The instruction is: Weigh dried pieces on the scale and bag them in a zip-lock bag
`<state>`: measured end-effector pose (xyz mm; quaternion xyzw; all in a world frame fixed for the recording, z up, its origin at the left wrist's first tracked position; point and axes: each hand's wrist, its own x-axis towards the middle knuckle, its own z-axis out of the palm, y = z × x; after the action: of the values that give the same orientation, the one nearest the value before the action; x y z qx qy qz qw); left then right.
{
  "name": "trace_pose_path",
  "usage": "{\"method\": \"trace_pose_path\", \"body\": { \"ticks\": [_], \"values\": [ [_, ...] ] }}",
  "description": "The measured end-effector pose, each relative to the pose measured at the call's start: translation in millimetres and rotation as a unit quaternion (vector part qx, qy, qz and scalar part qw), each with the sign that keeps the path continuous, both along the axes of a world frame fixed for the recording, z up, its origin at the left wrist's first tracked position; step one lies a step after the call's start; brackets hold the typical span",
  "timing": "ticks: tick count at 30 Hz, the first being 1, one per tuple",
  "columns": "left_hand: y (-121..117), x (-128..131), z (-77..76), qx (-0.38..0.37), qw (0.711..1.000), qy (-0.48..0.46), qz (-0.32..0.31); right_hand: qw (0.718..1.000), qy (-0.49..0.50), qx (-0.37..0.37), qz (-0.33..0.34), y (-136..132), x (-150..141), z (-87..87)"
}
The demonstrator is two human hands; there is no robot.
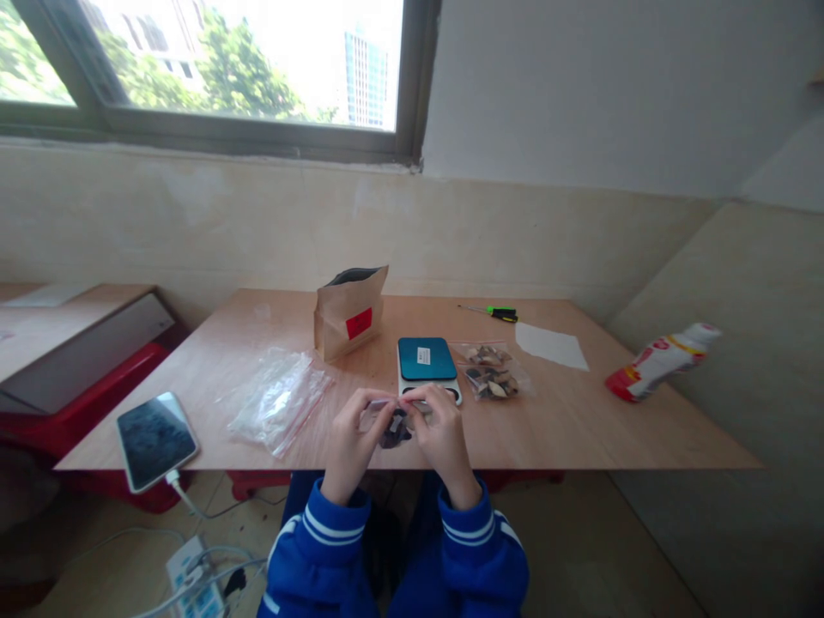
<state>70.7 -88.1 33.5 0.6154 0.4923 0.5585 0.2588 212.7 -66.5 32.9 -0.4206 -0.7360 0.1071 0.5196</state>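
Wooden table (579, 421): both hands (399, 429) pinch a small filled bag (394, 427).

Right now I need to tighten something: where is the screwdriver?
In the head view the green-handled screwdriver lies at the table's far edge, right of centre, behind the scale and just beyond the white paper.

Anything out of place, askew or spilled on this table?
Nothing spilled. Two things sit oddly: the phone lies askew at the near left corner of the table, overhanging the edge with its cable dangling, and the bottle lies on its side at the right edge. Both hands pinch a small bag.
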Motion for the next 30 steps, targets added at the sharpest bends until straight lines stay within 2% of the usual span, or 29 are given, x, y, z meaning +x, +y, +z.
{"method": "trace_pose_path", "body": {
  "ticks": [4,11,16,19,25,30],
  "values": [
    [0,-2,-4.4,-0.015,0.998,-0.052,0.016,0.999,0.029,-0.013,-0.022,-1,1,-1.6],
    [1,2,-7.9,-0.017,0.997,-0.076,0.016,0.998,0.028,-0.005,-0.052,-1,2,-2.0],
    [2,3,-6.5,-0.008,0.997,-0.076,0.021,0.999,0.024,-0.041,-0.01,-3,4,2.3],
    [2,3,-5.3,-0.012,0.998,-0.065,0.009,0.999,0.028,-0.039,0.005,-2,3,2.1],
    [1,4,-4.7,-0.032,0.995,-0.095,-0.023,0.999,0.045,-0.016,0.015,2,-3,-2.9],
    [1,5,-4.3,-0.033,0.996,-0.082,-0.01,0.999,0.041,-0.01,-0.01,0,-10,-5.1]
  ]
}}
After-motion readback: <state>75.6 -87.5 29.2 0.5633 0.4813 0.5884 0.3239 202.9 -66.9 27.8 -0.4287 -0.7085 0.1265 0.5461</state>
